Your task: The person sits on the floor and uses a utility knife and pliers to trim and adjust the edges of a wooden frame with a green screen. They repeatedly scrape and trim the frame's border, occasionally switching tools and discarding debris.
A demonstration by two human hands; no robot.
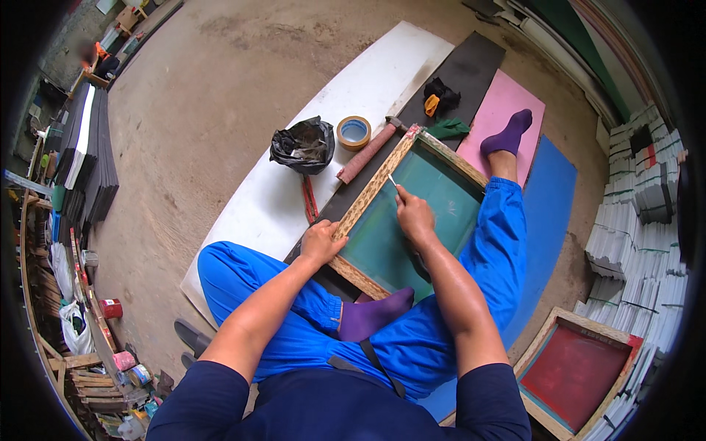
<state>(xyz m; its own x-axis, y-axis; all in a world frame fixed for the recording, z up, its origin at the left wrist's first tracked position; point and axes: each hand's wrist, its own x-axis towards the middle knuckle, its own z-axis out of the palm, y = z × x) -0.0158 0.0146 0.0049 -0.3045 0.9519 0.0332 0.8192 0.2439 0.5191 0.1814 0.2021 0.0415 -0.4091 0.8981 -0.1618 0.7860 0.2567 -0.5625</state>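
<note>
A wooden-framed printing screen [448, 198] with green mesh lies tilted in front of me, between my legs. My left hand [320, 242] is closed on the left rail of its frame, near the close corner. Over the mesh, beside that same rail, my right hand [415, 215] grips a thin tool with a pale narrow tip [392, 178]. Its tip points at the rail, and whether it touches cannot be made out. The fingers hide the rest of the tool. A hammer [368, 153] with a reddish wrapped handle lies just beyond the frame's left side.
A container lined with a black bag [303, 145], a tape roll [354, 132] and a red-handled tool [309, 198] are left of the frame. Black cloth [443, 95] and green cloth [448, 129] lie beyond it. A red-meshed screen [577, 371] leans at right, near stacked white bundles [640, 220].
</note>
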